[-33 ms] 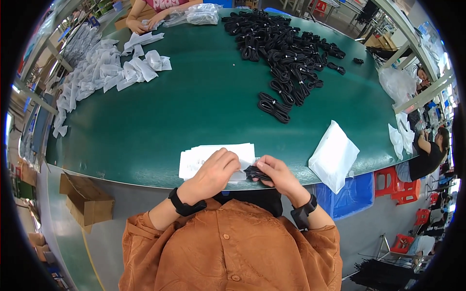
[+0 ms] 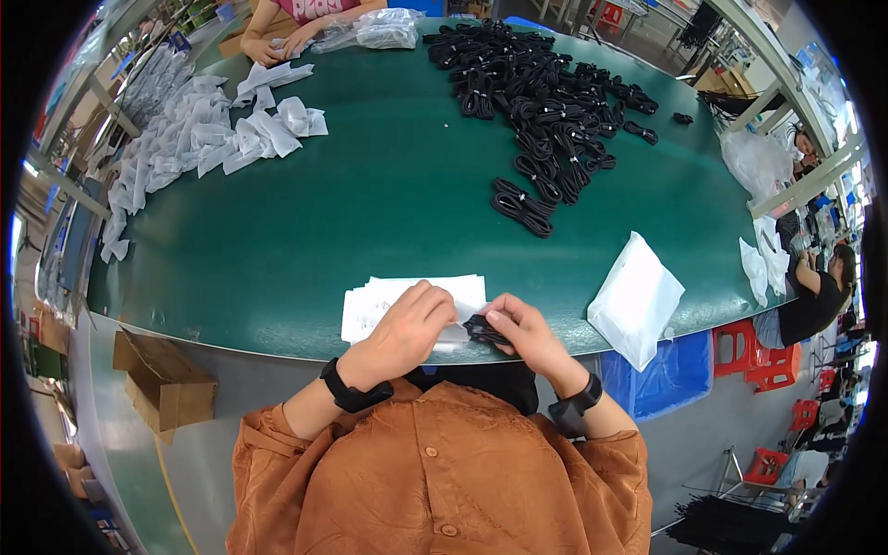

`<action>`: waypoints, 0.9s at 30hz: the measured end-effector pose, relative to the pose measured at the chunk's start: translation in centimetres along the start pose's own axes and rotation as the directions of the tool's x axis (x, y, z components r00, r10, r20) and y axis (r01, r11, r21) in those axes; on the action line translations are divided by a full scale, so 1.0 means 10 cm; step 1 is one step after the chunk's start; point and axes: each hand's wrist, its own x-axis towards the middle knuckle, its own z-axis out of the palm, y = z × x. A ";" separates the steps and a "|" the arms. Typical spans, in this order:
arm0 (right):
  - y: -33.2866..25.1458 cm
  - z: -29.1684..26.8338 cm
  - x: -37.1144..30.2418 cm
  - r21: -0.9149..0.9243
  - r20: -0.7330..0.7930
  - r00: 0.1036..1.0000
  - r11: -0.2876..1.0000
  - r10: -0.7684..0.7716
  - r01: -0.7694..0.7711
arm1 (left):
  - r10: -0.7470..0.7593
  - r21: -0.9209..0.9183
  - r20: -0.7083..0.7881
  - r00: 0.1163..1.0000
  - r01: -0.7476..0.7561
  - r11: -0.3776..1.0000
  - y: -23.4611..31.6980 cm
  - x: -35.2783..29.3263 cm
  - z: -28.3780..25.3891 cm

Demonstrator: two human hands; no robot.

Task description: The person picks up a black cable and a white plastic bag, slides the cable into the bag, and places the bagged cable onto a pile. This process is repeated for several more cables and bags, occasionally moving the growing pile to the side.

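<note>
At the table's front edge, a stack of flat white bags (image 2: 363,311) lies under my left hand (image 2: 413,324). The fingers of that hand are closed in a pinch on the edge of a white bag (image 2: 451,339). Close beside it, my right hand (image 2: 525,328) grips a coiled black cable (image 2: 484,328) between thumb and fingers. The cable's left end is at the bag's mouth; how far it reaches inside is hidden. Both hands are low over the table, nearly touching.
A large pile of black cables (image 2: 527,83) lies at the back. Filled white bags (image 2: 199,129) are heaped at the left, near a co-worker's hands (image 2: 277,46). A larger white bag (image 2: 636,301) lies to the right, above a blue bin (image 2: 661,375). An open carton (image 2: 171,384) stands on the floor.
My right hand has shifted very slightly left with the cable, toward the bag. My left hand stays nearly in place.
</note>
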 end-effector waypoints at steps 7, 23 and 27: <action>-0.40 0.33 0.07 -0.488 0.159 0.617 0.482 -0.771 0.728 | -0.197 -0.165 -0.123 0.973 0.176 0.970 -0.05 0.14 -0.20; -0.44 -0.60 0.90 -0.999 0.035 0.667 -0.044 -0.744 0.003 | -0.300 -0.189 0.039 0.953 0.302 0.934 -0.16 -0.08 -0.23; -0.34 -0.52 0.84 -0.997 -0.011 0.683 -0.048 -0.730 -0.067 | -0.146 -0.016 0.040 0.988 0.147 0.989 -0.07 -0.22 0.21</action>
